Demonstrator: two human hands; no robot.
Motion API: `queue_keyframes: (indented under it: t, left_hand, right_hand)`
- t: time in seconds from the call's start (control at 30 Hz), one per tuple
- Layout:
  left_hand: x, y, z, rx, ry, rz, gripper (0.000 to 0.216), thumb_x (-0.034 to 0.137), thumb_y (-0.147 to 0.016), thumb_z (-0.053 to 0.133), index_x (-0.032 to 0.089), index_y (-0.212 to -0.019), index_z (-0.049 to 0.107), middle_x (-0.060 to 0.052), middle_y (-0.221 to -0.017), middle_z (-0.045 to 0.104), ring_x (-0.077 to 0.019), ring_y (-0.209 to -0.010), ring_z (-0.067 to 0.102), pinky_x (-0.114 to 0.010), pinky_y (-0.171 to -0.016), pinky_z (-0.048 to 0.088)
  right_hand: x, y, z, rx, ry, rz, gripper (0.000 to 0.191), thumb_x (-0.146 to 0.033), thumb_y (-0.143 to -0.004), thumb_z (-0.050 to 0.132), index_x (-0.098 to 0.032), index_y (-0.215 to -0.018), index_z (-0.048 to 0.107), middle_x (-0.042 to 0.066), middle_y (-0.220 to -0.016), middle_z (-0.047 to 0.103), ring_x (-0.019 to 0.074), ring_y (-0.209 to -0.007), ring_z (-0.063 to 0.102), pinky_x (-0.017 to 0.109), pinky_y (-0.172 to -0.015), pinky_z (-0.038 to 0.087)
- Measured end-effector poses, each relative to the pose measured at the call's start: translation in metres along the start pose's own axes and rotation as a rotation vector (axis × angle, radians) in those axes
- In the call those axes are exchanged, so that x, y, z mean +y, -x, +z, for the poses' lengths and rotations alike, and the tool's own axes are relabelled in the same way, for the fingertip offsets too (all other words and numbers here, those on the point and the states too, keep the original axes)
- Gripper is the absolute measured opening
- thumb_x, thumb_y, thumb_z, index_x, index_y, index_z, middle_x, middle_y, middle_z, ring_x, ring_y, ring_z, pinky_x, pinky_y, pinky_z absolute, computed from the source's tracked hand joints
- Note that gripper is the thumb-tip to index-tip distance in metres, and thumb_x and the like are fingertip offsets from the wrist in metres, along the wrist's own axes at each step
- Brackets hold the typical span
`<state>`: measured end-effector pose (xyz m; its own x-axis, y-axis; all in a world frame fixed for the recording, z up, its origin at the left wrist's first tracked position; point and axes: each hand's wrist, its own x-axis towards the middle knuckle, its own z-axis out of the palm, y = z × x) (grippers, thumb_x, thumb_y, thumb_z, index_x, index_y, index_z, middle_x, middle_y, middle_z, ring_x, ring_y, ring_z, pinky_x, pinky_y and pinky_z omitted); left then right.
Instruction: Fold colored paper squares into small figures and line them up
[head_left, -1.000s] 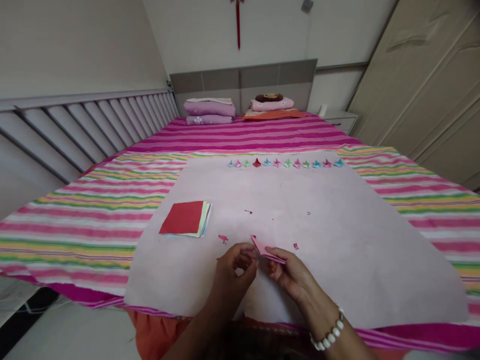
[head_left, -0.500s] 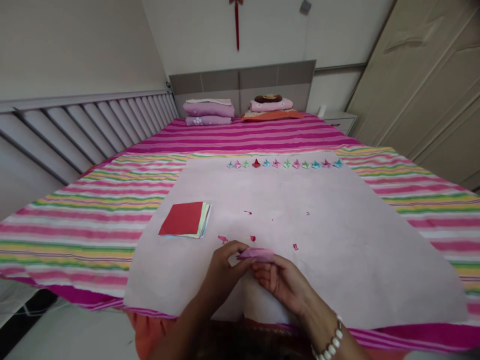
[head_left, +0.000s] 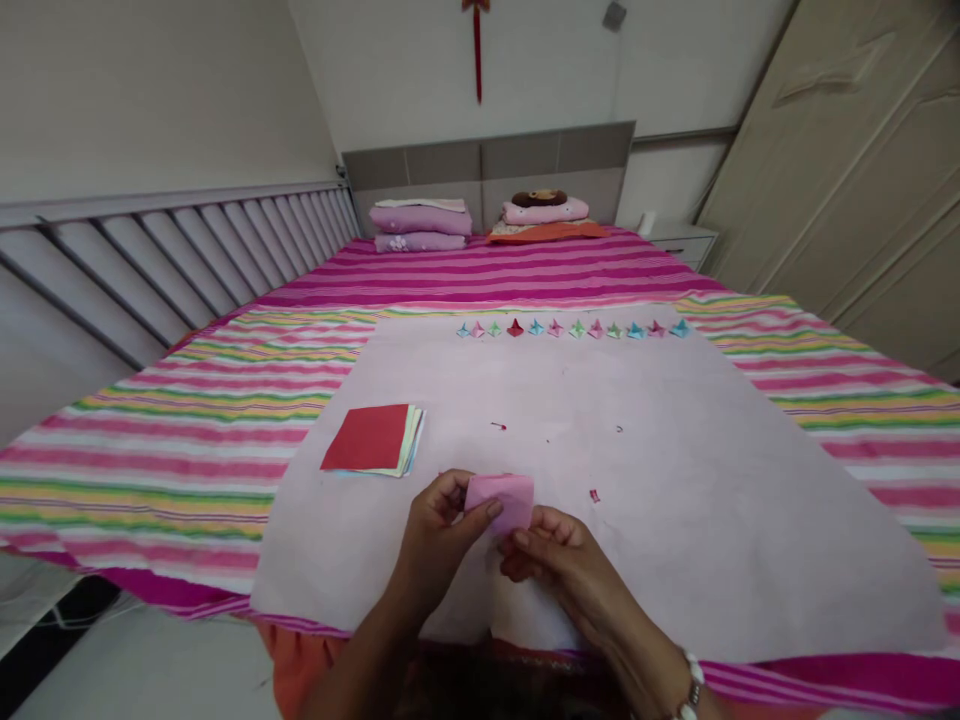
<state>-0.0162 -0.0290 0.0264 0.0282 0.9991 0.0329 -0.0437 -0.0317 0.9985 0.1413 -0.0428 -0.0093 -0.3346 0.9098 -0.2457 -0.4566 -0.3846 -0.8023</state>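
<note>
A small folded pink paper is held up over the near part of the white sheet, its flat face toward me. My left hand grips its left side, thumb across the front and fingers behind. At its lower right corner, my right hand pinches the paper between thumb and fingers. Left of the hands lies a stack of coloured square paper, red on top. Along the sheet's far edge runs a row of several small folded paper pieces in blue, pink, green and red.
A safety pin and a small red scrap lie on the sheet beyond the hands. Striped bedding surrounds the sheet. A bed rail stands at left, folded bedding by the headboard, a wardrobe at right.
The pink paper has turned from a thin, edge-on shape to show its flat square face. My right hand has rolled over, thumb now on top. Hands and paper now cover the nearest red scraps.
</note>
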Motion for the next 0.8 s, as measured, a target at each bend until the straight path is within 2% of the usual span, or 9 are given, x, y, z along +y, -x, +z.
queue_keyframes:
  t: [0.07, 0.13, 0.2, 0.3, 0.37, 0.53, 0.67, 0.8]
  left_hand:
    - [0.000, 0.001, -0.002, 0.009, 0.026, 0.007, 0.029, 0.024, -0.068, 0.074, 0.019, -0.092, 0.058, 0.000, -0.081, 0.064, -0.0136, -0.072, 0.060, -0.024, -0.064, 0.048]
    - [0.002, 0.002, -0.006, -0.002, -0.013, 0.032, 0.037, 0.023, -0.069, 0.074, 0.022, -0.100, 0.055, -0.003, -0.094, 0.065, -0.0142, -0.075, 0.061, -0.024, -0.065, 0.049]
    - [0.007, 0.002, -0.011, -0.058, -0.133, 0.071, 0.027, 0.024, -0.074, 0.070, 0.022, -0.098, 0.058, -0.004, -0.099, 0.065, -0.0152, -0.079, 0.062, -0.025, -0.068, 0.049]
    - [0.016, 0.003, -0.017, -0.147, -0.319, 0.179, 0.006, 0.024, -0.080, 0.063, 0.020, -0.086, 0.064, -0.005, -0.090, 0.066, -0.0168, -0.084, 0.062, -0.027, -0.076, 0.048]
    - [0.018, 0.002, -0.019, -0.158, -0.386, 0.209, 0.004, 0.023, -0.080, 0.062, 0.020, -0.081, 0.065, -0.004, -0.087, 0.066, -0.0168, -0.083, 0.061, -0.027, -0.076, 0.047]
    - [0.016, 0.002, -0.019, -0.131, -0.407, 0.067, 0.014, 0.028, -0.082, 0.060, 0.022, -0.093, 0.063, -0.003, -0.084, 0.068, -0.0165, -0.077, 0.062, -0.026, -0.068, 0.047]
    - [0.018, 0.002, -0.019, -0.166, -0.380, 0.043, 0.011, 0.028, -0.082, 0.058, 0.021, -0.090, 0.062, -0.003, -0.086, 0.068, -0.0155, -0.079, 0.062, -0.025, -0.069, 0.046]
    - [0.019, 0.002, -0.018, -0.206, -0.394, 0.009, 0.007, 0.026, -0.082, 0.058, 0.020, -0.084, 0.063, -0.002, -0.086, 0.067, -0.0152, -0.081, 0.060, -0.025, -0.071, 0.045]
  right_hand:
    - [-0.002, -0.001, -0.002, 0.023, 0.118, -0.095, 0.022, -0.034, -0.069, 0.077, -0.014, -0.073, 0.069, 0.002, -0.063, 0.067, 0.0124, -0.055, 0.059, 0.024, -0.057, 0.045]
    - [-0.006, -0.001, -0.006, 0.029, 0.216, -0.176, 0.021, -0.035, -0.071, 0.076, -0.015, -0.076, 0.070, 0.001, -0.066, 0.067, 0.0123, -0.060, 0.058, 0.024, -0.061, 0.044]
    - [-0.011, 0.000, -0.012, 0.016, 0.289, -0.213, 0.020, -0.035, -0.073, 0.074, -0.016, -0.078, 0.069, 0.001, -0.071, 0.067, 0.0128, -0.065, 0.058, 0.025, -0.066, 0.044]
    - [-0.020, 0.001, -0.018, -0.013, 0.401, -0.223, 0.020, -0.036, -0.076, 0.070, -0.017, -0.076, 0.066, 0.001, -0.067, 0.067, 0.0137, -0.065, 0.059, 0.025, -0.065, 0.044]
    - [-0.024, 0.003, -0.020, -0.011, 0.473, -0.240, 0.021, -0.037, -0.078, 0.069, -0.017, -0.075, 0.064, 0.001, -0.067, 0.067, 0.0140, -0.064, 0.059, 0.025, -0.063, 0.044]
    - [-0.029, 0.005, -0.021, -0.005, 0.543, -0.296, 0.022, -0.039, -0.080, 0.066, -0.018, -0.075, 0.063, 0.001, -0.065, 0.067, 0.0143, -0.063, 0.059, 0.026, -0.061, 0.044]
    - [-0.032, 0.006, -0.019, 0.004, 0.524, -0.278, 0.021, -0.037, -0.080, 0.066, -0.017, -0.076, 0.061, 0.001, -0.059, 0.067, 0.0140, -0.057, 0.059, 0.026, -0.060, 0.045]
    - [-0.036, 0.005, -0.018, 0.003, 0.434, -0.253, 0.021, -0.037, -0.080, 0.066, -0.017, -0.077, 0.059, 0.001, -0.053, 0.068, 0.0132, -0.047, 0.058, 0.024, -0.051, 0.046]
